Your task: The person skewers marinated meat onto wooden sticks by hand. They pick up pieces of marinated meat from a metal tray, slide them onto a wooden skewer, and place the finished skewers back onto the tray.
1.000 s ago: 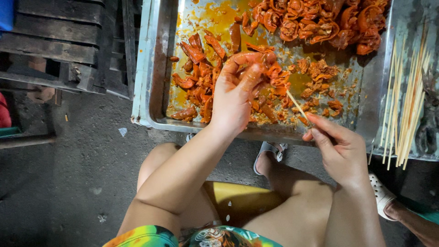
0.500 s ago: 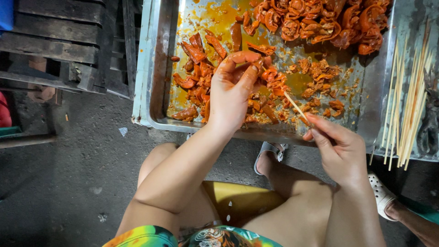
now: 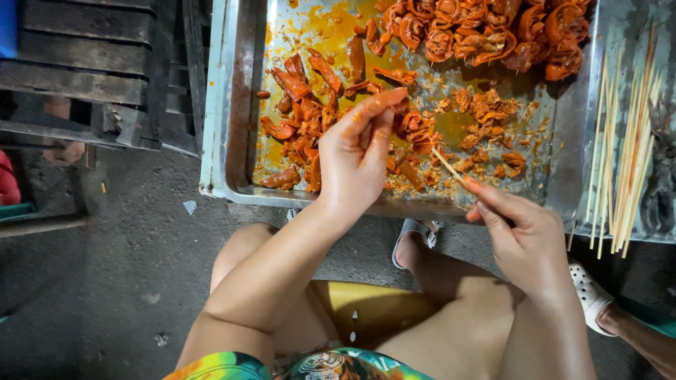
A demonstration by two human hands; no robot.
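A metal tray [image 3: 232, 134] holds orange-red marinated meat pieces [image 3: 303, 127] in oily sauce, with a bigger heap [image 3: 486, 32] at its far right. My left hand [image 3: 355, 158] reaches into the tray, fingers bent over the meat, sauce on the fingertips; whether it grips a piece is hidden. My right hand [image 3: 517, 236] is at the tray's near edge and pinches a thin bamboo skewer [image 3: 448, 165] whose tip points at the meat next to the left hand.
A bundle of bare bamboo skewers [image 3: 623, 148] lies on a second tray at the right. A dark plastic crate [image 3: 91, 70] stands at the left on the concrete floor. My knees, a yellow stool [image 3: 366, 306] and sandalled feet are below the tray.
My left hand has slid a little down and right over the meat, closing its fingers. The right hand and its skewer have hardly moved.
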